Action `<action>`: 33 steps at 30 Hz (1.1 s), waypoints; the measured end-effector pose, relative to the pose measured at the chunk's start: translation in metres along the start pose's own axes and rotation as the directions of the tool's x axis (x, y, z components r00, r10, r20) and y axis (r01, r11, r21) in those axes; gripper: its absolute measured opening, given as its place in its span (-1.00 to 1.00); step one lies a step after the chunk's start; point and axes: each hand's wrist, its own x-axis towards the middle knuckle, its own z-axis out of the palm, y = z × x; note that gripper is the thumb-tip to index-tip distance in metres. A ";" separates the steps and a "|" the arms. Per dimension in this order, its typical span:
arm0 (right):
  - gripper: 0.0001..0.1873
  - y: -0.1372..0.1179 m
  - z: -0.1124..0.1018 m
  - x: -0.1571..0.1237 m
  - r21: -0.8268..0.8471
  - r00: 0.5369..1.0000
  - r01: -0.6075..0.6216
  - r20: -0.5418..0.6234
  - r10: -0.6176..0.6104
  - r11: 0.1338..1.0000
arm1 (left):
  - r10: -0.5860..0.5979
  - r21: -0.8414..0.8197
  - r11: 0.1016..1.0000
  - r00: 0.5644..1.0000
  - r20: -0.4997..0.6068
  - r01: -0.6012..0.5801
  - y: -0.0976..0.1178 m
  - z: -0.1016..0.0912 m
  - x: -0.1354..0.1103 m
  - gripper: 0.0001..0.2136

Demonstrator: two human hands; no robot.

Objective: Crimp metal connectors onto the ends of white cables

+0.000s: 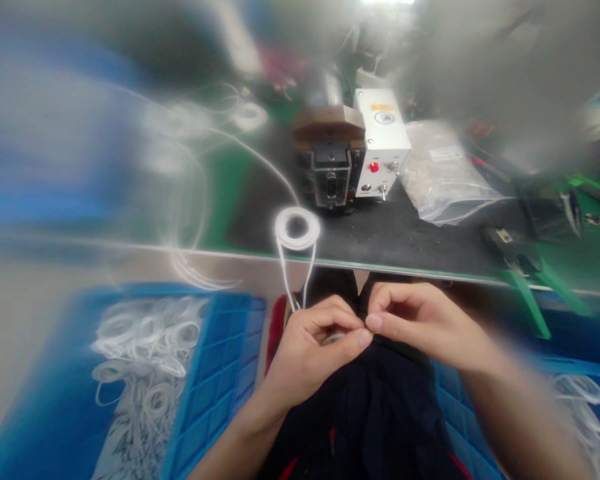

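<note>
My left hand is closed in front of my lap, pinching the ends of a thin white cord. The cord rises from my fingers to a small white coil that hangs over the bench edge. My right hand is closed too, its thumb and fingertips pressed against the left hand's fingertips at the cord ends. What the right fingers hold is too small to make out. Both hands hover over my dark clothing.
A blue crate with several white cord coils sits at the lower left; another blue crate is at the right. On the bench stand a small white-and-metal machine, a clear bag and green-handled pliers.
</note>
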 end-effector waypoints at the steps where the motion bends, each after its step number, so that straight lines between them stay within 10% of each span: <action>1: -0.68 0.000 -0.002 0.001 0.006 0.999 -0.017 0.030 0.017 1.000 | 0.004 0.028 1.000 1.000 0.009 -0.004 0.001 -0.001 -0.001 -0.94; 33: -0.61 0.022 0.022 0.009 0.349 0.997 -0.030 -0.053 0.052 0.937 | -0.018 -0.020 1.000 0.991 -0.135 0.015 -0.007 0.007 -0.004 -0.89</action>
